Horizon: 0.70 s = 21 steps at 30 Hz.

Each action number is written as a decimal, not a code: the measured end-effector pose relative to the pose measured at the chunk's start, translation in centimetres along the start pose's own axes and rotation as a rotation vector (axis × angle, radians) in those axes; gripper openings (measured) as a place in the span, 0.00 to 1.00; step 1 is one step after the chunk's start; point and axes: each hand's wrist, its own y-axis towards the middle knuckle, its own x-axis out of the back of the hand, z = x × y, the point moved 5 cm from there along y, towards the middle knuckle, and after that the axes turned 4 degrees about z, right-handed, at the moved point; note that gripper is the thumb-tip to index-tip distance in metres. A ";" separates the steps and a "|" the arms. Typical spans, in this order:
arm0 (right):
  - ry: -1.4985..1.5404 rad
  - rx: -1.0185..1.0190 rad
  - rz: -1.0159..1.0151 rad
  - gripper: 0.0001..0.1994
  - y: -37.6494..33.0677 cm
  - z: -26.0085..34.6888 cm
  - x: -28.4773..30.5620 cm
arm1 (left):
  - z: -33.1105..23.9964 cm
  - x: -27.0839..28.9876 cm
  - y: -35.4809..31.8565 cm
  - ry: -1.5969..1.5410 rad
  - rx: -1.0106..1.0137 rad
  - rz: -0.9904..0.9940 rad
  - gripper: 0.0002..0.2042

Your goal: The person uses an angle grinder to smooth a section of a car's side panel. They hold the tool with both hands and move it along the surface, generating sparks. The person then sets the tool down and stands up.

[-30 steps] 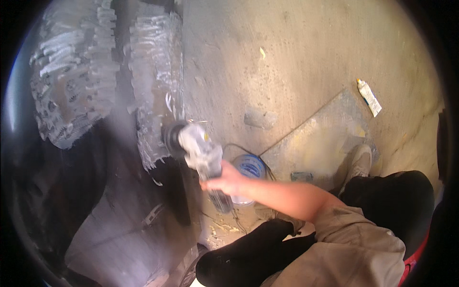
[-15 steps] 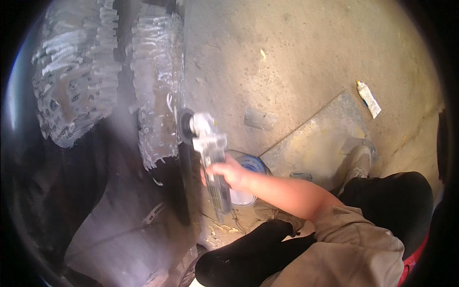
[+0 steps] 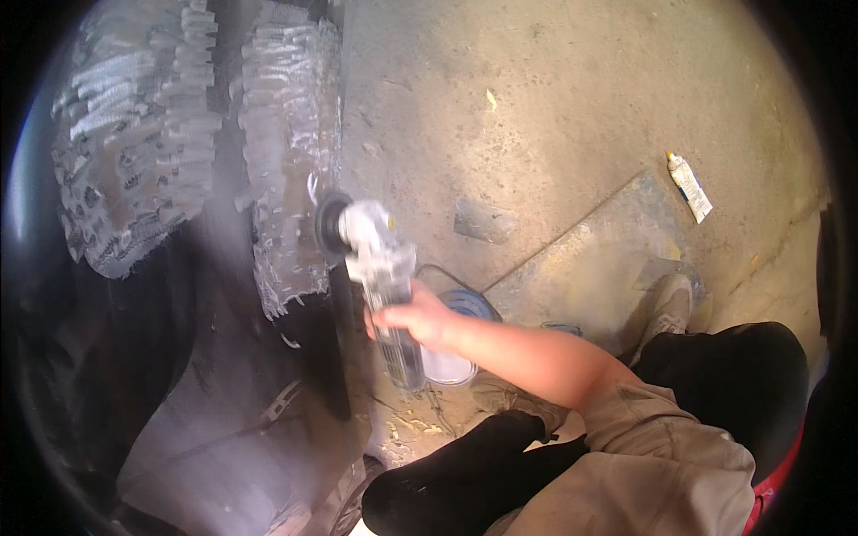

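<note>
Right hand (image 3: 418,320) fingers are clamping the grinder (image 3: 380,286); its disc (image 3: 329,228), ahead of them, is touching the panel (image 3: 286,179). Left hand is lying out of view.

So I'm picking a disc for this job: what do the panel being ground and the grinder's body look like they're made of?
The panel looks like painted sheet metal: dark coating, with bright silvery scuffed patches where it is ground bare. The angle grinder in the right hand seems to have a pale grey cast metal head and a dusty, likely plastic, body.
</note>
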 end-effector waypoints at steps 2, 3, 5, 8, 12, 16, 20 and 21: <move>0.025 0.005 -0.009 0.10 1.3 1.8 -0.2 | -0.4 0.3 0.1 0.012 0.010 0.023 0.31; 0.041 -0.038 -0.010 0.13 1.1 1.7 -0.2 | -2.0 0.7 -0.2 0.006 0.047 0.044 0.31; 0.078 -0.122 -0.010 0.20 -0.9 -0.2 0.0 | -3.7 1.2 -0.5 0.023 0.094 0.059 0.31; 0.081 -0.132 0.032 0.11 -4.4 -3.2 -0.8 | -4.3 1.6 -0.2 0.070 0.079 0.047 0.32; 0.146 -0.158 -0.048 0.10 -3.8 -2.7 -0.8 | -2.5 0.9 -0.2 0.048 0.031 0.004 0.31; 0.137 -0.130 -0.107 0.08 -1.0 0.4 -0.1 | -4.8 1.7 -0.7 -0.005 0.057 -0.013 0.30; 0.125 -0.144 0.036 0.12 -3.4 -1.8 -0.6 | -5.2 2.1 -0.6 0.079 0.103 0.025 0.28; 0.054 -0.178 0.046 0.11 -4.3 -2.4 -0.9 | -4.8 1.9 -0.5 0.073 0.088 0.024 0.28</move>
